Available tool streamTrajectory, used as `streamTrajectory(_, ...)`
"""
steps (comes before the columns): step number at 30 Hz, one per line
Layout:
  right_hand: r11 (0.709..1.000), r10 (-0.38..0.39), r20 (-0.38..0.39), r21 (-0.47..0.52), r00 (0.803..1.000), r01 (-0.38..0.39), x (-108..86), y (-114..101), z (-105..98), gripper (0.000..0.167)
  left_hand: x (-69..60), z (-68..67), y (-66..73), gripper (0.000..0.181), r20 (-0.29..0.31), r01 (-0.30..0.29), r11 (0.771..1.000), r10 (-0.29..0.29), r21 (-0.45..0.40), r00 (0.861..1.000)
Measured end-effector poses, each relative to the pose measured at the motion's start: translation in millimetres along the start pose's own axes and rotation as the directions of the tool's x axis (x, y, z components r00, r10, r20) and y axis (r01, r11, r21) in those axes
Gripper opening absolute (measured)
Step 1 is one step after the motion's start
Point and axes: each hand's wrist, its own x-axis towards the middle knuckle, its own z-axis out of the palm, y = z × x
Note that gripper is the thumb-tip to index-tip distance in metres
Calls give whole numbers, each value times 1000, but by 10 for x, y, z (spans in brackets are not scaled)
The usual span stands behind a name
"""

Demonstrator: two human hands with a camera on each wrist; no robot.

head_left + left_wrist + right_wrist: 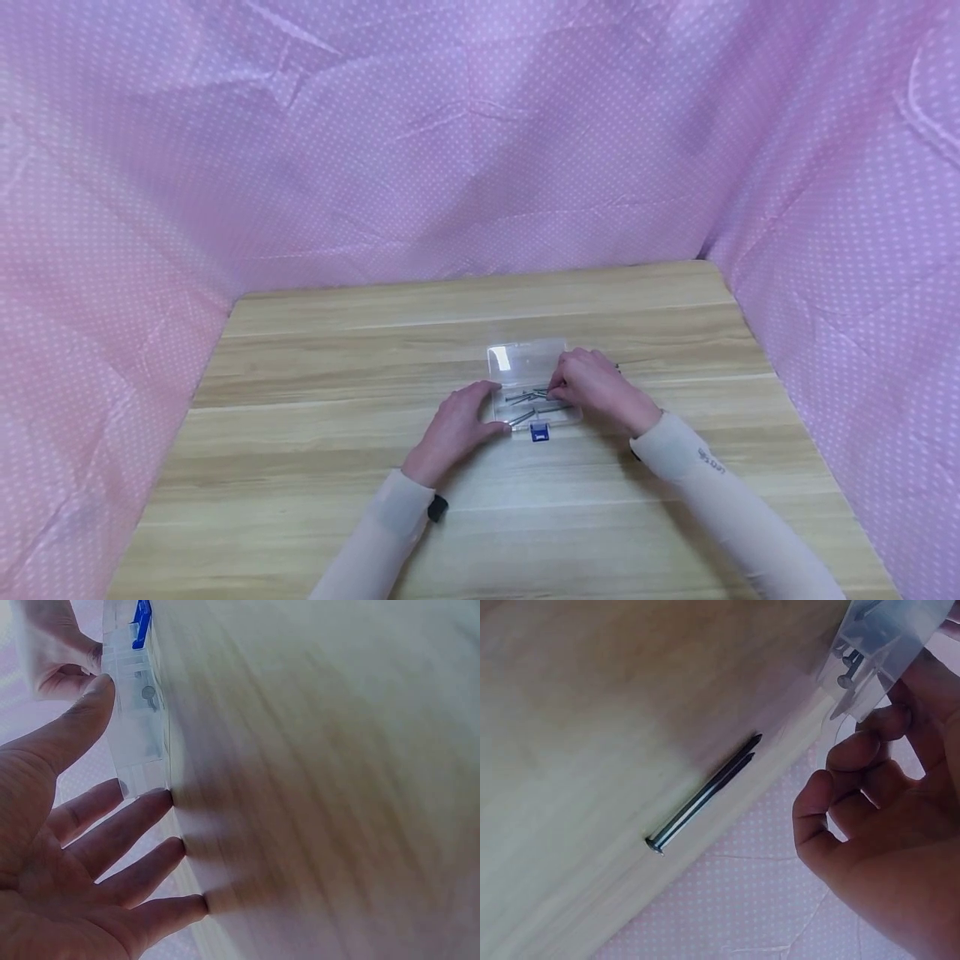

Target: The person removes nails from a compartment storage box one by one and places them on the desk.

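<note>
Touches the left end of an open, clear plastic box [139,739] on the desk [300,467] with the straight, spread fingers [124,831] of the left hand [456,423]. Reaches over its right end with the curled fingers of the right hand [596,385], beside loose nails [519,398] inside; cannot tell whether gripping one. Has two more nails [697,802] lying side by side on the desk, right of the box.

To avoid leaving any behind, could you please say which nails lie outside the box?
The two nails together on the table, beside the right hand; other visible nails are in the clear box.
</note>
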Motion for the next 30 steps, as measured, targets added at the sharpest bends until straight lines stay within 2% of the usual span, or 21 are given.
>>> streamTrajectory(9,1000,-2,51,-4,999,2,41,-13,-11,5,-24,-22,7,68,-19,-36,999,37,11,999)
streamTrajectory(16,1000,-15,68,-3,998,15,22,-18,-18,3,-23,-28,3,68,-11,-27,1000,28,7,1000)
streamTrajectory(22,998,-65,65,6,996,65,-16,36,-8,6,-23,-25,4,68,-4,-23,1000,23,-3,1000)
streamTrajectory(30,981,-186,-12,-62,982,185,-37,103,62,17,-21,-25,8,65,-5,-27,1000,27,-5,1000)
